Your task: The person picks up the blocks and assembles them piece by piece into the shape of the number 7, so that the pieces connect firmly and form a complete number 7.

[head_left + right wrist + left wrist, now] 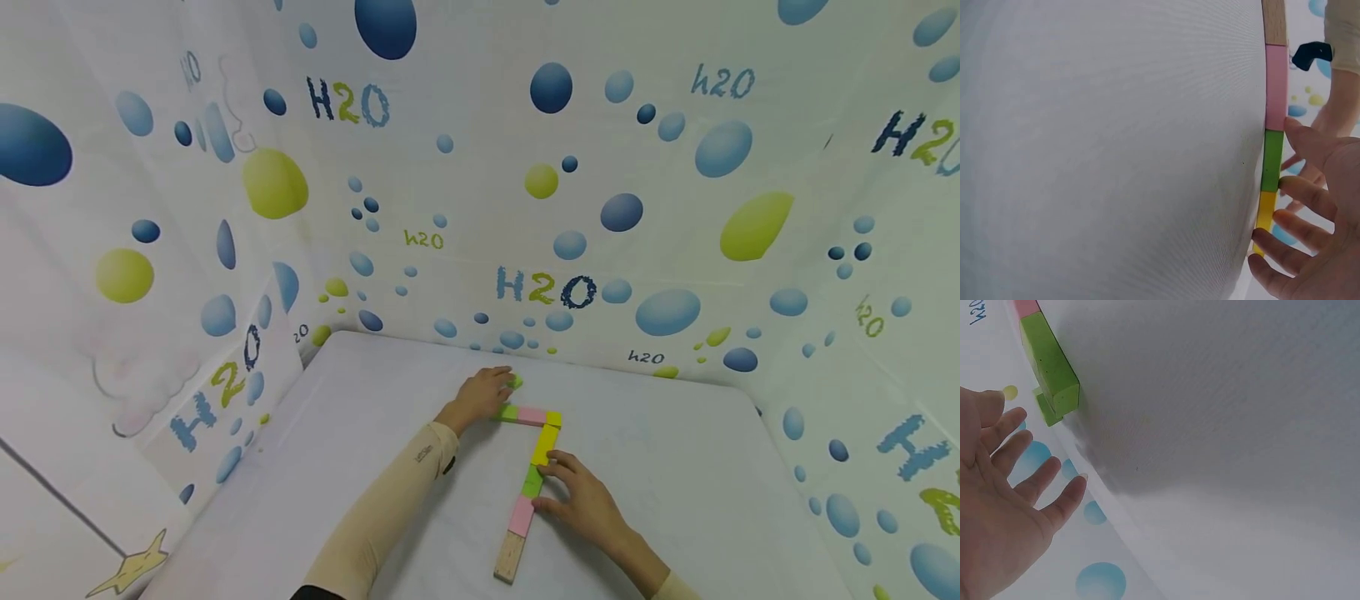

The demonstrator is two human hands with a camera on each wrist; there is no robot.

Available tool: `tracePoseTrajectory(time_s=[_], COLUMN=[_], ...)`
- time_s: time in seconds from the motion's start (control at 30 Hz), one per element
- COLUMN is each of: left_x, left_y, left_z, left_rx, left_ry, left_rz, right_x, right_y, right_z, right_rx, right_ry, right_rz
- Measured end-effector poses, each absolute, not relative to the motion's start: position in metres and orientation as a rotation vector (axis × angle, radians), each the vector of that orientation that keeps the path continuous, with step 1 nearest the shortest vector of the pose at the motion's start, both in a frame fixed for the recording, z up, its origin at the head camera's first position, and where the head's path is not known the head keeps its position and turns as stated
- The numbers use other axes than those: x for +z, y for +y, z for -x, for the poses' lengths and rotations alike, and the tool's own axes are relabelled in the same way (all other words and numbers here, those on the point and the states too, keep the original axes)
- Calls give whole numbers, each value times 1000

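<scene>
Wooden blocks lie end to end on the white table, forming a bent row. From its near end come a bare wood block (509, 557), a pink block (521, 517), a green block (532, 481) and a yellow block (544, 446). At the far corner is another yellow piece (553, 418), then a second pink block (532, 417) and a green end block (1050, 359). Fingers loosely spread, my left hand (480, 394) is over that end, beside a separate green block (517, 382). My right hand (588, 504) has its relaxed fingertips along the row's right side.
The white tabletop (675, 467) extends around the row on both sides. Behind it and at the sides hang white sheets (480, 200) printed with blue and green drops and H2O lettering. A dark band (1312, 55) sits on the left sleeve.
</scene>
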State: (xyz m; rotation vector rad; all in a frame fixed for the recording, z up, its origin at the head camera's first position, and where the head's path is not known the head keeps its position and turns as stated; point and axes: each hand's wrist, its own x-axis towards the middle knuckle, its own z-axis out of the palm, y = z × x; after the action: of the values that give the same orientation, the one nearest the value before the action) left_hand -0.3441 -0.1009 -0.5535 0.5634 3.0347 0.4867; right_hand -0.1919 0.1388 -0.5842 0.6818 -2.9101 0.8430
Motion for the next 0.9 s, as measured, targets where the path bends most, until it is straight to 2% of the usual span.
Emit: tracePoseTrajectory(time_s=[0.27,0.9], left_x=[-562,-554], left_y=[-97,-96], left_z=[351,340], left_rx=[361,294], left_ry=[2958,3009], left_rz=[-546,-557], right_x=[-585,-586], right_y=[139,139], right_z=[192,189], right_rx=[848,849], right_ry=[-2912,-2896], right_rz=[-681,-693])
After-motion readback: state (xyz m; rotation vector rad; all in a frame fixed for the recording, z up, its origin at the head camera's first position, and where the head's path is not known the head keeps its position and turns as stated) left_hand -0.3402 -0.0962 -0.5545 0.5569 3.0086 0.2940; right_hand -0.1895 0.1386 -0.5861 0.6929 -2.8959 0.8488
